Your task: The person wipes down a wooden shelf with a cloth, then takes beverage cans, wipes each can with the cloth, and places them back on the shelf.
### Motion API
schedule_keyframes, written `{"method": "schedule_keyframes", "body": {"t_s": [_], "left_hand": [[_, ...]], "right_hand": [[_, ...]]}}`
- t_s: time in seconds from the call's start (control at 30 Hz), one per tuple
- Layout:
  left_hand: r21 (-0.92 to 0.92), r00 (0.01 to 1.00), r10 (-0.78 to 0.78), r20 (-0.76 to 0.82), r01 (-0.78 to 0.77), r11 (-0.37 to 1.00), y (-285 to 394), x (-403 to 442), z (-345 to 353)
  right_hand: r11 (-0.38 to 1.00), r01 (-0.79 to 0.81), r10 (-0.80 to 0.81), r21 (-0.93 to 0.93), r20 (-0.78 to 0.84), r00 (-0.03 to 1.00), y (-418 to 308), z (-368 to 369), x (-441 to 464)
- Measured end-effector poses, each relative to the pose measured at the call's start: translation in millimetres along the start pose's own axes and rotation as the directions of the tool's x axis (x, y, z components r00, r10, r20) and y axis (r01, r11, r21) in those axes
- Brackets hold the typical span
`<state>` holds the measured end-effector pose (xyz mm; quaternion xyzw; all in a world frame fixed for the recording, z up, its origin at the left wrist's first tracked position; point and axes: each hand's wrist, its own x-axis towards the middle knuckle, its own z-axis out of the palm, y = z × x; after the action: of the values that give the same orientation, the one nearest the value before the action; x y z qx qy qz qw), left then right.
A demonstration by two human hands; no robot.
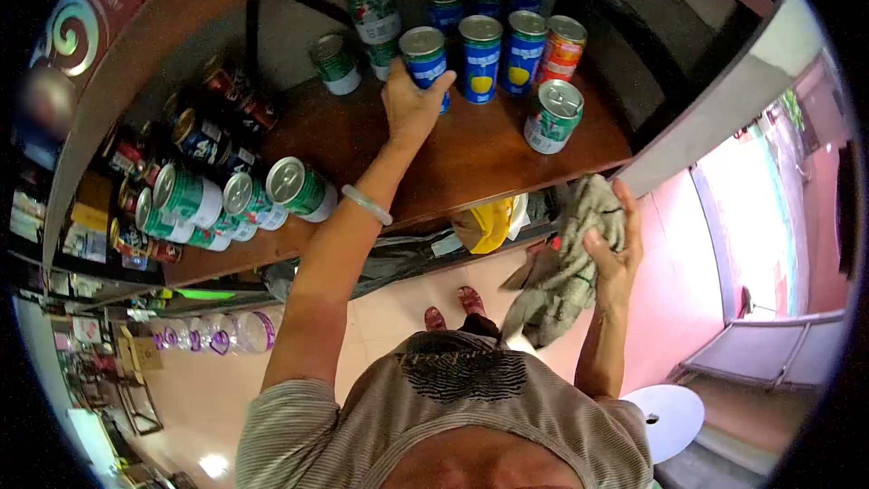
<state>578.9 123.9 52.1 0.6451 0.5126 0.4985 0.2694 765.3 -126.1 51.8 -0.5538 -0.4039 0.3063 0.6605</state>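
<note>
My left hand [416, 104] is closed round a blue can [424, 58] with a silver lid, upright on the brown wooden shelf [362, 172]. Two more blue cans with yellow pictures, one of them here [482, 59], stand just right of it, beside an orange can [562, 50]. Behind my left hand are green cans, one stacked on another [373, 9]. A green-and-white can [554, 116] stands nearer the shelf's right end. My right hand [620, 249] grips a crumpled grey-green cloth [566, 285] below the shelf's front edge.
Several green cans [301, 188] and dark cans [201, 136] fill the shelf's left part. A dark post stands at the shelf's right end. Beneath the shelf are a yellow item [486, 226] and black plastic. Clear bottles [217, 333] are at lower left, a white round disc [665, 421] at lower right.
</note>
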Motion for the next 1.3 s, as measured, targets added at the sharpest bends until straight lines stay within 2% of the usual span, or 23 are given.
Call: {"method": "schedule_keyframes", "body": {"t_s": [0.07,0.1,0.17,0.23,0.33,0.4,0.43,0.47,0.53,0.57,0.63,0.7,0.8,0.83,0.87,0.93,0.97,1.07,1.1,1.13,1.2,1.27,1.3], "left_hand": [[-0.092,1.0,0.009,-0.016,-0.011,0.996,-12.0,-2.0,-1.8],[-0.176,1.0,-0.017,0.001,0.017,0.984,-11.9,-11.0,-8.9],[-0.43,0.997,-0.051,0.052,0.069,0.9,4.7,-38.4,-28.0],[-0.503,0.986,-0.102,0.133,0.156,0.85,16.1,-60.0,-45.8],[-0.592,0.983,-0.077,0.164,0.16,0.79,28.0,-89.1,-58.9],[-0.65,0.991,-0.007,0.135,0.094,0.754,45.9,-101.9,-67.7],[-0.652,0.992,-0.041,0.117,0.108,0.75,51.3,-101.8,-77.0],[-0.695,0.982,-0.03,0.184,0.152,0.703,55.9,-99.6,-91.3],[-0.651,0.964,0.076,0.254,0.112,0.75,62.6,-101.2,-112.6],[-0.641,0.955,0.096,0.282,0.112,0.759,63.8,-103.0,-116.4],[-0.628,0.93,0.149,0.335,0.103,0.771,65.7,-102.9,-116.8],[-0.476,0.936,0.205,0.285,-0.047,0.878,57.6,-107.3,-114.4],[-0.283,0.894,0.356,0.273,-0.279,0.918,58.3,-115.5,-104.7],[-0.302,0.899,0.319,0.3,-0.228,0.926,57.2,-121.0,-100.5],[-0.319,0.901,0.284,0.328,-0.177,0.931,55.7,-125.3,-97.2],[-0.241,0.844,0.412,0.344,-0.345,0.907,56.1,-127.7,-95.7],[-0.197,0.812,0.464,0.355,-0.42,0.886,56.1,-130.2,-97.1],[-0.132,0.822,0.41,0.396,-0.391,0.911,59.6,-129.2,-103.7],[-0.087,0.808,0.442,0.389,-0.446,0.891,57.1,-127.3,-105.7],[-0.039,0.795,0.471,0.383,-0.495,0.868,52.7,-124.7,-107.5],[0.008,0.787,0.488,0.377,-0.53,0.848,45.2,-123.1,-108.8],[-0.006,0.795,0.473,0.38,-0.509,0.861,37.9,-124.8,-106.8],[0.034,0.771,0.526,0.359,-0.574,0.818,30.0,-124.8,-103.8]], "right_hand": [[0.999,0.03,-0.032,0.027,0.074,0.997,10.3,6.6,0.3],[0.994,-0.038,0.024,0.1,0.138,0.99,2.8,14.9,-0.6],[0.994,0.089,-0.099,0.064,0.174,0.98,-3.2,28.4,4.3],[0.97,0.23,-0.241,0.078,0.173,0.955,-22.4,53.6,9.1],[0.76,0.593,-0.53,-0.266,0.275,0.802,-42.6,92.8,30.3],[0.631,0.611,-0.506,-0.478,0.343,0.791,-27.8,131.4,33.7],[0.601,0.671,-0.61,-0.434,0.293,0.736,-18.4,136.4,35.5],[0.759,0.538,-0.484,-0.366,0.236,0.843,-8.8,136.9,36.9],[0.97,0.159,-0.129,-0.185,0.168,0.977,13.6,132.1,30.6],[0.977,0.115,-0.064,-0.181,0.266,0.962,13.4,127.0,31.9],[0.975,0.22,-0.209,-0.039,0.194,0.958,9.5,127.1,24.2],[0.929,0.364,-0.368,0.063,0.075,0.927,5.1,127.1,23.0],[0.685,0.725,-0.704,-0.071,0.193,0.683,-28.4,119.4,20.3],[0.637,0.747,-0.696,-0.187,0.275,0.663,-39.7,119.3,20.4],[0.665,0.731,-0.702,-0.153,0.206,0.682,-40.3,122.9,26.5],[0.902,0.43,-0.417,-0.038,0.181,0.891,-51.1,123.0,35.7],[0.923,0.386,-0.381,0.012,0.187,0.906,-51.1,123.0,41.6],[0.902,0.43,-0.425,0.024,0.213,0.88,-49.1,115.4,48.0],[0.898,0.44,-0.437,0.007,0.145,0.888,-58.1,111.8,44.8],[0.87,0.488,-0.493,0.074,0.142,0.858,-63.3,106.4,45.1],[0.647,0.762,-0.676,-0.032,0.438,0.592,-78.9,105.7,41.5],[0.359,0.92,-0.641,-0.156,0.675,0.365,-80.6,114.6,31.4],[0.384,0.888,-0.574,-0.253,0.688,0.444,-73.9,112.8,34.9]]}}
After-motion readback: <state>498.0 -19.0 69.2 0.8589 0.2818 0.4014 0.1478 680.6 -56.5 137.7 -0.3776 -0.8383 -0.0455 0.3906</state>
